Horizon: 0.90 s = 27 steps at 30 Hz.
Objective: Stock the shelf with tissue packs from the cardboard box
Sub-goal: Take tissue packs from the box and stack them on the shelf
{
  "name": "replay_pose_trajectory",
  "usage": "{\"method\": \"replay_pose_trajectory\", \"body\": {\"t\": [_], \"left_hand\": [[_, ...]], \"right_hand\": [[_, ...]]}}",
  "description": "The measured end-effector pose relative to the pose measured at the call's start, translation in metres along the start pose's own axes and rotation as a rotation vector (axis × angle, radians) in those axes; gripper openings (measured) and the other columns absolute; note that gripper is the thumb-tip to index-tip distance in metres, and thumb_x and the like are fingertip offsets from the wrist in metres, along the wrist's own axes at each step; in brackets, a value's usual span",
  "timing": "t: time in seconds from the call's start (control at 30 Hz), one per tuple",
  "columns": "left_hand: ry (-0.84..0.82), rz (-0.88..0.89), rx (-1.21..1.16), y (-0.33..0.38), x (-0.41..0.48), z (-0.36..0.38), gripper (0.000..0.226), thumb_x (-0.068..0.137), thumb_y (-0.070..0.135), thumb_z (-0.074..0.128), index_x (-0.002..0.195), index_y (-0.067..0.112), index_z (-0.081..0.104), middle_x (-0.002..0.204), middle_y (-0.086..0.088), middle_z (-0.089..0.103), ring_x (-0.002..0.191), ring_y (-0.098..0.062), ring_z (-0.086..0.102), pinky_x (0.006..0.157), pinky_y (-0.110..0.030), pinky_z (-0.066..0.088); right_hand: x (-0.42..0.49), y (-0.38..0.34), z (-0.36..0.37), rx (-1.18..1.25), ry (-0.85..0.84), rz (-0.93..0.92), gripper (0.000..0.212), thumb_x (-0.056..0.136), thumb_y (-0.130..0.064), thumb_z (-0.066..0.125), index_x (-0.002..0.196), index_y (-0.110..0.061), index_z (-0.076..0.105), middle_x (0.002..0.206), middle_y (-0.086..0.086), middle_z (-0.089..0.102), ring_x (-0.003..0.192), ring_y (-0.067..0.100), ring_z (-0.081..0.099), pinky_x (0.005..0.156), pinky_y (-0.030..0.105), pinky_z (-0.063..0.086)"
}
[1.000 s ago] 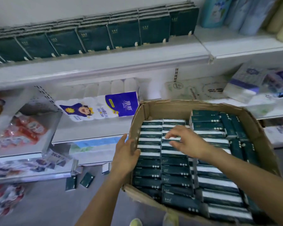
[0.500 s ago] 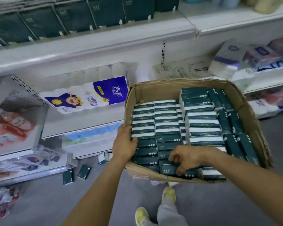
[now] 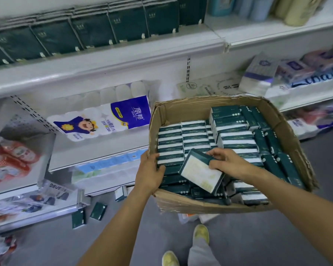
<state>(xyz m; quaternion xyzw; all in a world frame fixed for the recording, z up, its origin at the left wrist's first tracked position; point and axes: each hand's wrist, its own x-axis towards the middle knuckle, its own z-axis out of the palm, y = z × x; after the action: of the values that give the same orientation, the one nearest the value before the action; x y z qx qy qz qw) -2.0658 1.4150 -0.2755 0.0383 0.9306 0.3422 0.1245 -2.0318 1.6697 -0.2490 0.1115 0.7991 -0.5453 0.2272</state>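
Note:
An open cardboard box (image 3: 288,131) stands in front of the shelves, filled with several dark green and white tissue packs (image 3: 236,139). My right hand (image 3: 227,163) grips one tissue pack (image 3: 200,170) by its upper corner and holds it tilted above the packs near the box's front. My left hand (image 3: 149,173) grips the box's left wall, thumb inside against the packs. On the top shelf (image 3: 108,60) stands a row of the same dark green packs (image 3: 88,33).
A blue and white toilet roll bundle (image 3: 106,116) lies on the middle shelf left of the box. Three green packs (image 3: 98,211) lie on the grey floor under the lower shelf. Other paper goods fill the right shelves (image 3: 296,73). My shoes (image 3: 200,233) show below the box.
My right hand drew back from the far packs to the box's front, closed on one pack and lifted it out tilted. The left hand stayed on the box's left wall.

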Motion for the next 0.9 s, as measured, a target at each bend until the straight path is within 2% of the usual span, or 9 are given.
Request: {"method": "replay_pose_trajectory", "body": {"t": [0.1, 0.2, 0.27, 0.37, 0.47, 0.57, 0.67, 0.77, 0.9], "left_hand": [[0.127, 0.027, 0.029, 0.001, -0.007, -0.005, 0.037, 0.092, 0.019, 0.057, 0.129, 0.017, 0.054, 0.149, -0.009, 0.031, 0.138, -0.023, 0.029, 0.104, -0.025, 0.028], [0.276, 0.073, 0.010, 0.018, -0.012, -0.017, 0.021, 0.096, 0.031, 0.052, 0.111, 0.023, 0.063, 0.119, 0.001, 0.057, 0.116, -0.019, 0.048, 0.090, -0.028, 0.039], [0.142, -0.023, -0.276, 0.040, -0.015, -0.028, 0.028, 0.096, 0.045, 0.048, 0.103, 0.024, 0.064, 0.098, 0.004, 0.068, 0.094, -0.017, 0.064, 0.078, -0.032, 0.049], [-0.205, -0.268, -0.878, 0.069, -0.018, -0.044, 0.042, 0.092, 0.054, 0.053, 0.112, 0.019, 0.064, 0.100, -0.006, 0.073, 0.086, -0.022, 0.072, 0.072, -0.037, 0.059], [-0.171, -0.234, -1.144, 0.074, -0.017, -0.052, 0.039, 0.088, 0.023, 0.069, 0.123, 0.012, 0.057, 0.110, -0.013, 0.070, 0.095, -0.025, 0.071, 0.074, -0.036, 0.059], [-0.092, -0.158, -1.192, 0.069, -0.017, -0.061, 0.043, 0.086, 0.000, 0.064, 0.125, 0.011, 0.052, 0.114, -0.015, 0.068, 0.099, -0.026, 0.069, 0.076, -0.036, 0.058], [-0.090, -0.101, -1.210, 0.067, -0.017, -0.070, 0.043, 0.086, -0.004, 0.062, 0.125, 0.012, 0.052, 0.115, -0.013, 0.068, 0.099, -0.025, 0.069, 0.076, -0.035, 0.058], [-0.091, -0.055, -1.210, 0.068, -0.017, -0.074, 0.045, 0.086, -0.005, 0.062, 0.127, 0.011, 0.050, 0.113, -0.008, 0.070, 0.098, -0.021, 0.070, 0.078, -0.035, 0.058], [-0.109, 0.000, -1.170, 0.076, -0.014, -0.074, 0.044, 0.087, -0.004, 0.062, 0.126, 0.014, 0.051, 0.112, -0.004, 0.071, 0.101, -0.022, 0.069, 0.087, -0.040, 0.055]], "right_hand": [[-0.006, -0.011, 0.005, 0.090, 0.052, -0.062, 0.025, 0.089, -0.007, 0.065, 0.110, -0.019, 0.059, 0.106, 0.002, 0.067, 0.095, 0.017, 0.066, 0.073, 0.025, 0.053], [-0.009, -0.021, 0.014, -0.063, 0.248, -0.195, 0.035, 0.086, -0.012, 0.070, 0.116, -0.021, 0.057, 0.111, -0.007, 0.062, 0.105, 0.009, 0.059, 0.083, 0.024, 0.049], [-0.013, -0.031, 0.020, -0.274, 0.398, -0.341, 0.035, 0.083, -0.017, 0.072, 0.115, -0.025, 0.057, 0.108, -0.009, 0.062, 0.100, 0.010, 0.059, 0.084, 0.028, 0.047], [-0.018, -0.046, 0.029, -0.706, 0.518, -0.752, 0.039, 0.077, -0.018, 0.074, 0.111, -0.026, 0.056, 0.105, -0.008, 0.063, 0.098, 0.017, 0.058, 0.081, 0.033, 0.041], [-0.020, -0.055, 0.033, -0.917, 0.535, -0.985, 0.046, 0.074, -0.023, 0.076, 0.114, -0.024, 0.052, 0.119, -0.003, 0.059, 0.110, 0.019, 0.054, 0.087, 0.039, 0.042], [-0.026, -0.060, 0.032, -0.852, 0.628, -0.932, 0.051, 0.082, -0.045, 0.067, 0.123, -0.020, 0.051, 0.131, 0.001, 0.052, 0.122, 0.019, 0.047, 0.101, 0.037, 0.038], [-0.038, -0.072, 0.031, -0.407, 0.697, -0.702, 0.044, 0.091, -0.046, 0.055, 0.128, -0.022, 0.048, 0.127, -0.007, 0.051, 0.118, 0.008, 0.046, 0.098, 0.025, 0.037], [-0.037, -0.086, 0.021, 0.006, 0.592, -0.482, 0.037, 0.093, -0.035, 0.059, 0.127, -0.021, 0.052, 0.112, -0.010, 0.059, 0.105, 0.006, 0.055, 0.081, 0.016, 0.041], [-0.023, -0.101, 0.001, 0.210, 0.368, -0.330, 0.037, 0.084, -0.042, 0.067, 0.116, -0.025, 0.062, 0.110, -0.006, 0.069, 0.102, 0.009, 0.063, 0.074, 0.022, 0.045]]}}
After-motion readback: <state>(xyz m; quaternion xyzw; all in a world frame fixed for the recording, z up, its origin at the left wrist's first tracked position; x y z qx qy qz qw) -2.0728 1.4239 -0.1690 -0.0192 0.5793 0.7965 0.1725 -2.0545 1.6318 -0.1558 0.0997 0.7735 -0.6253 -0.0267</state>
